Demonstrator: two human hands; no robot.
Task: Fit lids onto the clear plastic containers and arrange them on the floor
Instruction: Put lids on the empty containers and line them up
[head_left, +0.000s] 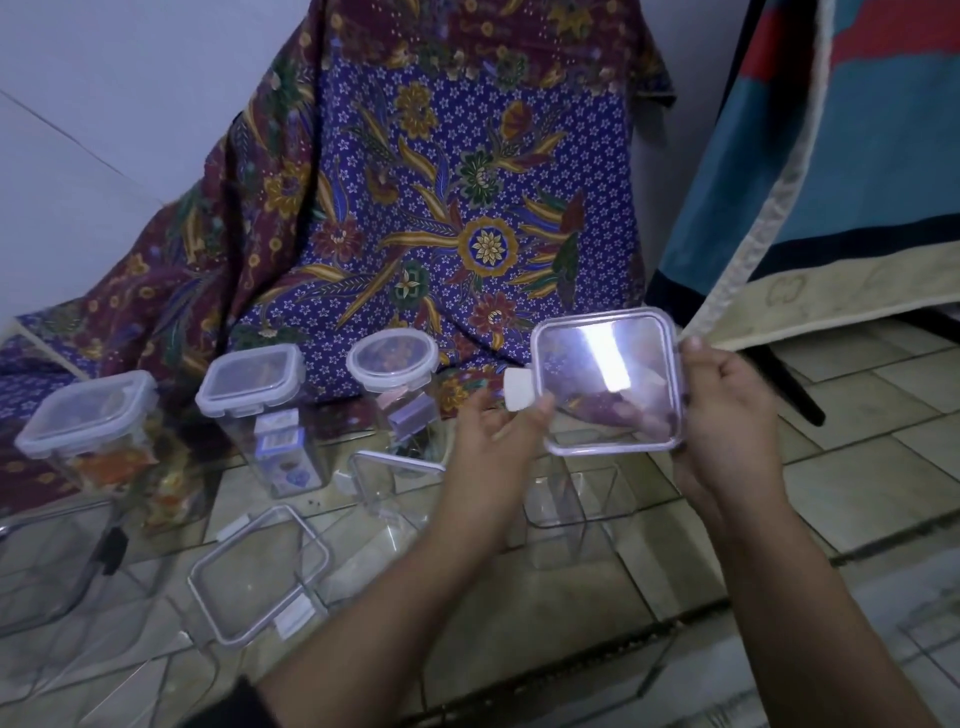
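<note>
I hold a clear square lid with lilac rim in the air, tilted toward me. My left hand pinches its white latch tab on the left side; my right hand grips its right edge. Directly below the lid stands an open clear container on the tiled floor. Another open clear container stands to its left. A second square lid lies flat on the floor at front left. Three lidded containers stand in a row behind: a square one at the left, a rectangular one, a round one.
A patterned batik cloth drapes over something behind the row. A blue and red towel hangs at the right over a dark frame. A large clear container sits at the far left. More clear plastic shows at the lower right.
</note>
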